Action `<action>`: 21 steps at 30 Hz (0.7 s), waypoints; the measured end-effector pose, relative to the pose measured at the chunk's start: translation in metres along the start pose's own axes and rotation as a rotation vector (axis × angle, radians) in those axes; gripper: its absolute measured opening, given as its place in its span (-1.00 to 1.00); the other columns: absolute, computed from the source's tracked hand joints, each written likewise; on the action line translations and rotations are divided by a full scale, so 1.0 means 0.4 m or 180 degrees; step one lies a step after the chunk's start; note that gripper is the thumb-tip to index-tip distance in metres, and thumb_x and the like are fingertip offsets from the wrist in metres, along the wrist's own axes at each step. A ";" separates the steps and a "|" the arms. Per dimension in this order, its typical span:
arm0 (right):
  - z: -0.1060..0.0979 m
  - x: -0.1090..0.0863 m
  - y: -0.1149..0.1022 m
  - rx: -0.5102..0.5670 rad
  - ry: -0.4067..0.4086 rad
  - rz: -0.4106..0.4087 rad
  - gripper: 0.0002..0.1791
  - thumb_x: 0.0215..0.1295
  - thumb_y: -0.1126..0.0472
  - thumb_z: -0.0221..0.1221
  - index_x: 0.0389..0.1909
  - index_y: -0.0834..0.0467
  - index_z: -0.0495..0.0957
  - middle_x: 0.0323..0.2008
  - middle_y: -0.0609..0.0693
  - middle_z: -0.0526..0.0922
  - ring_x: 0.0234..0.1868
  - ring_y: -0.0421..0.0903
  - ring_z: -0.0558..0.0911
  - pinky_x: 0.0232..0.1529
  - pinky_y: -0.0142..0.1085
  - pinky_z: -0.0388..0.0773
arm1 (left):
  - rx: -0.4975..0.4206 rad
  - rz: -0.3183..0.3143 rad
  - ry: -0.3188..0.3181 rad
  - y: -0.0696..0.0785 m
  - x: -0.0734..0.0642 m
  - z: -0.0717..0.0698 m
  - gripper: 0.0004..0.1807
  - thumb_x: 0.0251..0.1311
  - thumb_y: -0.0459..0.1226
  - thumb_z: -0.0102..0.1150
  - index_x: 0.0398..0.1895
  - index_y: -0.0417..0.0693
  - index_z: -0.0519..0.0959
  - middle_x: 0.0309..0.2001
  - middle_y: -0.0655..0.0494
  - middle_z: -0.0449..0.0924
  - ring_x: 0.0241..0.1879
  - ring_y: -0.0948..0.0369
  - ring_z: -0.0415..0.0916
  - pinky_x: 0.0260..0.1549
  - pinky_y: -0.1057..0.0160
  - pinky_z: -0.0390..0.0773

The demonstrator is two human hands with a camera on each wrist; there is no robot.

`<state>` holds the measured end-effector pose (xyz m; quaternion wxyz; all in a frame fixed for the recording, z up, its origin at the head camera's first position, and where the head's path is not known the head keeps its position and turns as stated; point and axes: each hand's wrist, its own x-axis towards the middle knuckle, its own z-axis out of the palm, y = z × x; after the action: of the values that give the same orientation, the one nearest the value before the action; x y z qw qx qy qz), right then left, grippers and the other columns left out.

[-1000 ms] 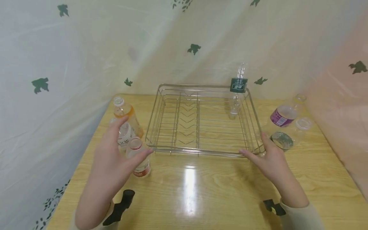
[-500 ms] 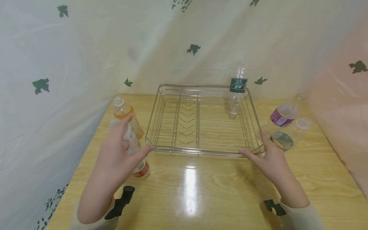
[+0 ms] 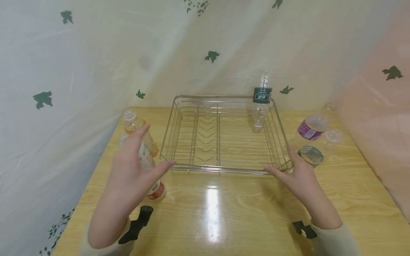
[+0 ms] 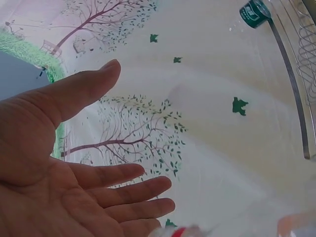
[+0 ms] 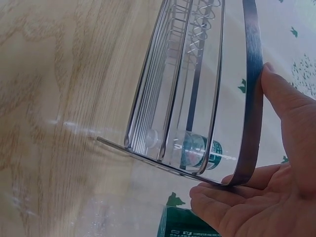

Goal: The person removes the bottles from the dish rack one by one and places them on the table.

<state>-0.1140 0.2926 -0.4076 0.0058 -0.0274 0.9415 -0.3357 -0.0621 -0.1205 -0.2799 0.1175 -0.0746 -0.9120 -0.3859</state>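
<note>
A wire dish rack (image 3: 221,171) stands on the wooden table. Inside its back right corner a clear bottle with a green label (image 3: 262,95) leans upright. My right hand (image 3: 299,176) holds the rack's front right corner, its thumb on the front rim and its fingers at the side, as the right wrist view shows. My left hand (image 3: 128,170) is held with fingers extended and thumb spread, by the front left corner. In the left wrist view its palm (image 4: 64,202) carries nothing. Bottles with orange (image 3: 130,129), white (image 3: 145,156) and red labels (image 3: 156,191) are partly hidden behind it.
Right of the rack are a bottle with a purple label (image 3: 309,130) and a bottle with a green label (image 3: 310,155), close to my right hand. A pale curtain (image 3: 179,53) with leaf-like prints hangs behind and beside the table (image 3: 250,213).
My left hand has shifted slightly to the right, covering more of the left bottles. The right hand keeps its place at the rack corner. The head view has tilted a little.
</note>
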 end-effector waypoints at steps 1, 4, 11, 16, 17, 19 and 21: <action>0.000 0.000 0.000 -0.0002 -0.0005 0.0001 0.31 0.20 -0.37 0.31 0.60 0.34 -0.18 0.50 0.47 -0.05 0.41 0.55 0.07 0.27 0.45 0.14 | 0.0008 -0.0024 -0.0023 0.005 0.001 0.004 0.07 0.09 -0.16 0.57 0.59 -0.13 0.12 0.50 -0.09 0.20 0.44 -0.12 0.15 0.32 -0.25 0.26; 0.000 0.000 0.000 0.0004 -0.0016 0.0011 0.31 0.20 -0.38 0.31 0.60 0.34 -0.18 0.51 0.47 -0.04 0.41 0.55 0.07 0.27 0.45 0.14 | -0.0157 -0.0205 -0.0208 0.022 0.006 0.017 0.08 0.11 -0.12 0.56 0.61 0.01 0.09 0.35 -0.12 0.40 -0.07 -0.08 0.64 -0.09 -0.10 0.66; -0.002 0.002 -0.001 0.0006 -0.0055 0.0031 0.32 0.20 -0.40 0.30 0.59 0.37 -0.18 0.50 0.49 -0.03 0.42 0.54 0.07 0.29 0.43 0.14 | -0.0090 -0.0095 -0.0289 0.046 0.038 0.066 0.05 0.12 -0.04 0.53 0.60 0.04 0.13 0.52 0.09 0.18 0.47 0.00 0.13 0.35 -0.20 0.26; -0.002 0.000 -0.001 0.0033 -0.0065 0.0038 0.33 0.19 -0.40 0.30 0.59 0.36 -0.19 0.50 0.48 -0.03 0.42 0.54 0.07 0.28 0.44 0.14 | -0.0286 0.0029 -0.0433 0.067 0.060 0.109 0.05 0.13 0.01 0.51 0.60 0.03 0.12 0.53 0.11 0.15 0.50 0.08 0.05 0.42 -0.06 0.18; -0.003 0.000 -0.001 0.0027 -0.0061 0.0043 0.33 0.19 -0.40 0.30 0.59 0.35 -0.19 0.49 0.48 -0.02 0.41 0.54 0.07 0.28 0.44 0.15 | -0.0311 0.0073 -0.0448 0.072 0.065 0.116 0.05 0.13 0.01 0.51 0.60 0.02 0.12 0.53 0.11 0.16 0.50 0.09 0.06 0.42 -0.04 0.18; -0.003 -0.001 -0.002 0.0022 -0.0061 0.0057 0.33 0.19 -0.41 0.29 0.59 0.35 -0.20 0.49 0.48 -0.02 0.41 0.55 0.08 0.27 0.44 0.15 | -0.0357 0.0124 -0.0479 0.080 0.077 0.130 0.04 0.13 0.01 0.51 0.60 0.00 0.13 0.52 0.10 0.17 0.49 0.10 0.07 0.42 -0.02 0.17; -0.004 -0.001 -0.003 0.0014 -0.0057 0.0064 0.33 0.19 -0.41 0.29 0.60 0.33 -0.20 0.49 0.48 -0.01 0.41 0.55 0.08 0.27 0.44 0.16 | -0.0393 0.0171 -0.0493 0.085 0.091 0.141 0.02 0.15 -0.01 0.50 0.59 -0.03 0.14 0.52 0.11 0.19 0.49 0.10 0.09 0.42 0.00 0.18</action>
<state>-0.1136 0.2927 -0.4057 0.0177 -0.0210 0.9409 -0.3374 -0.0980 -0.0546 -0.2846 0.0521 -0.1357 -0.8905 -0.4312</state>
